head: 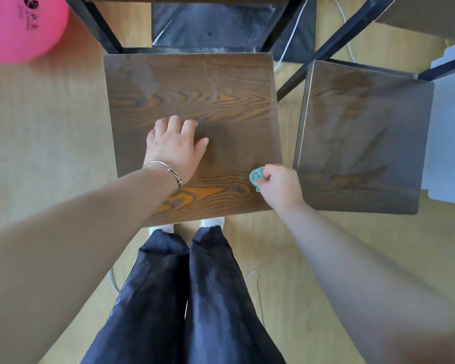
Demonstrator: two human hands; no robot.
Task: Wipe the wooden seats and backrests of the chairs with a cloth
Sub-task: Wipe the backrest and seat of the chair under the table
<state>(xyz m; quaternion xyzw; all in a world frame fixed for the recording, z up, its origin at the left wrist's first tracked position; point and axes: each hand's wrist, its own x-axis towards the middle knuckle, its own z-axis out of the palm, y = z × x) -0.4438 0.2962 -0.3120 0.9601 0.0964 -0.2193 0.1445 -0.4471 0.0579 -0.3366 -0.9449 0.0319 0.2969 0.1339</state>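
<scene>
Teal cloth (256, 177) gripped in right hand (280, 183) at seat (195, 82) edge, left hand (172, 145) open, flat on seat

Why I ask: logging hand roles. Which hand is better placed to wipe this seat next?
Right. The right hand grips the cloth on the seat, near its right edge; the left hand rests on it, empty.

1. The single head view looked almost straight down from standing height, close above a wooden seat (195, 101) filling the frame's centre.
2. It faced forward (wide-angle, edges bowed), catching a second seat (363, 143) at centre right.
</scene>
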